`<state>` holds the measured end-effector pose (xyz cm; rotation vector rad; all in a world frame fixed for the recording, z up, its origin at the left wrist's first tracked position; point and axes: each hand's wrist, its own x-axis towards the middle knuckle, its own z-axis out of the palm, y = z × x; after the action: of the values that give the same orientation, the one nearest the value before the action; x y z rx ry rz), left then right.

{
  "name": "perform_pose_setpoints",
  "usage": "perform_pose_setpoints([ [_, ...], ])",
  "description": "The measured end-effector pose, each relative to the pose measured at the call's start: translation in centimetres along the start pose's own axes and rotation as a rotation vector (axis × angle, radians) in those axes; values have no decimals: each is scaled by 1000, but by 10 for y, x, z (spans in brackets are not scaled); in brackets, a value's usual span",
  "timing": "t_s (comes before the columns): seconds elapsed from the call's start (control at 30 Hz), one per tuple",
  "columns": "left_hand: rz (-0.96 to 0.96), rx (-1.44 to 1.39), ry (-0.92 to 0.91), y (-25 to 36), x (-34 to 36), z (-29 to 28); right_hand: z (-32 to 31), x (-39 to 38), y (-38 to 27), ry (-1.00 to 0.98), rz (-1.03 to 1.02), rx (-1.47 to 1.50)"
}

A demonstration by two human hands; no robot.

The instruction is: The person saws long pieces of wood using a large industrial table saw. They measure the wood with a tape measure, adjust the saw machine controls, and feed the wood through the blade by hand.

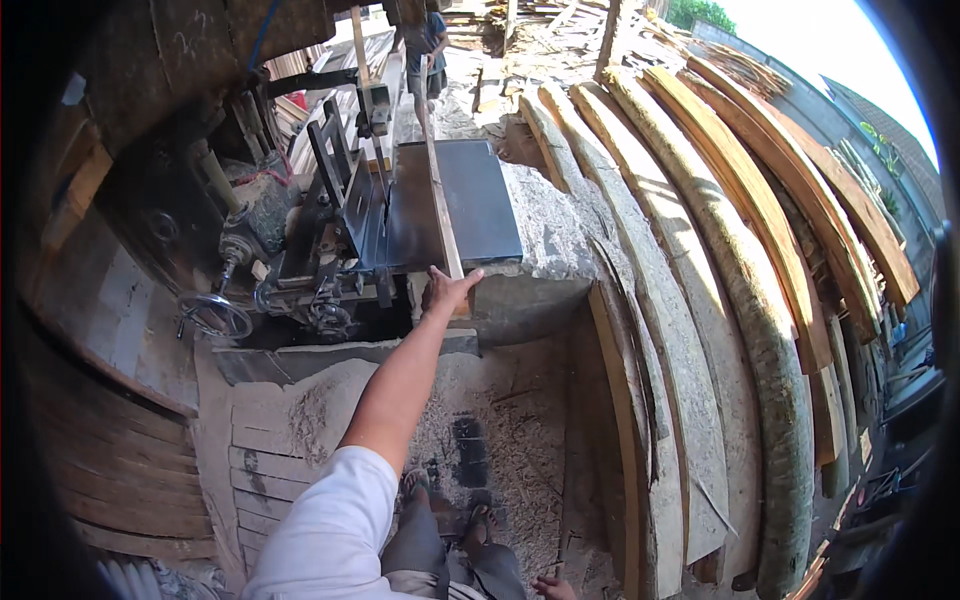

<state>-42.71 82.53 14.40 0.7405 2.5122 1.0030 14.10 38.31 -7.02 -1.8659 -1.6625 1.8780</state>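
Observation:
A long, narrow wooden strip (438,190) lies lengthwise across the dark metal table (482,205) of a saw machine. My left hand (450,291) reaches out to its near end, thumb on the right side and fingers on the left, with the end held between them. The strip's far end extends beyond the table toward another person (428,45). Down at the lower edge, my right hand (553,588) hangs low beside my leg, only partly in view. Its fingers look apart, with nothing seen in them.
Left of the table stand an upright metal fence (350,205) and a handwheel (214,315). Long sawn slabs and a bark-covered log (745,270) lean in a row on the right. Sawdust (335,410) covers the floor around my feet.

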Motion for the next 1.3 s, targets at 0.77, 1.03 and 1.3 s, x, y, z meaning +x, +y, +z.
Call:
perform_pose_setpoints([
  [0.77,-504,-585,-661,-460,-831,-154,119,-133,-90,-116,-454,401],
  [1.03,-635,-732,-570,-495,-1104,-285,190,-298,58,-144,-498,462],
  [1.3,-578,-647,-527,-568,-1238,-268,203,-412,179,-90,-458,317],
])
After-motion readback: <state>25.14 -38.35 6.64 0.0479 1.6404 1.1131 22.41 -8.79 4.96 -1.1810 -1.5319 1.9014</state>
